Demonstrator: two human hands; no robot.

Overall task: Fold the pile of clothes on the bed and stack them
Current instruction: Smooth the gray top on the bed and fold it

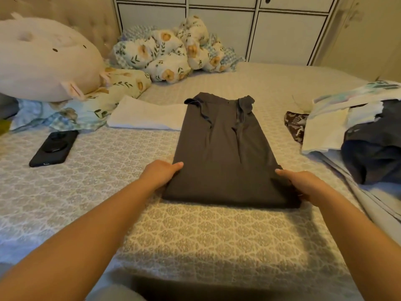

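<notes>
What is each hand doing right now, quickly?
Left hand: grips the near left edge of the grey shirt, thumb on top.
Right hand: grips the shirt's near right edge, thumb on top.

The bed (130, 192) carries a patterned beige cover. A dark grey folded garment (223, 157) lies flat at its middle and serves as the reference. Just left of the garment's far end lies a folded white cloth (147, 116), touching it. Farther left lies a black phone (54, 148), face down. Beyond the phone rest a large round plush pillow (45, 59) and a bunched floral quilt (165, 53). Right of the garment lies a pile of unfolded clothes (358, 131), with a brown patterned piece (295, 124) at its near-left edge.
</notes>
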